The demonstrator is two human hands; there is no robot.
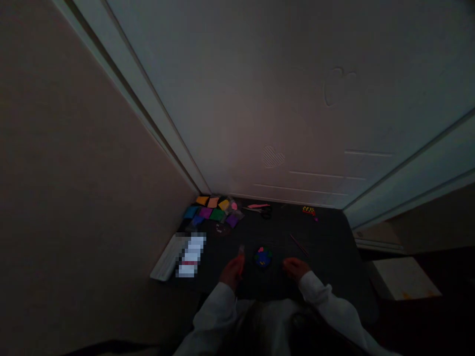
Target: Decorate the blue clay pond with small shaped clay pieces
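Note:
Dim light leaves small details unclear. My left hand [231,273] is closed round a small red packet [241,261] with a clear upper end, held over the dark table. Just right of it lies a small round dark dish [263,257] filled mostly with blue, with green, pink and a little yellow in it. On the dish's other side is my right hand [296,268], its fingers drawn together; whatever may be between them is too small to make out. Beyond the right hand a thin reddish stick [299,244] lies slantwise, apart from the fingers.
Several coloured packets [217,214] crowd the table's back left. Scissors [265,212] and a pink tool [259,205] lie near the wall. At the back right are small yellow-and-red pieces [308,210]. A white keyboard-like slab [166,262] and a blurred-out bright screen [193,254] sit left.

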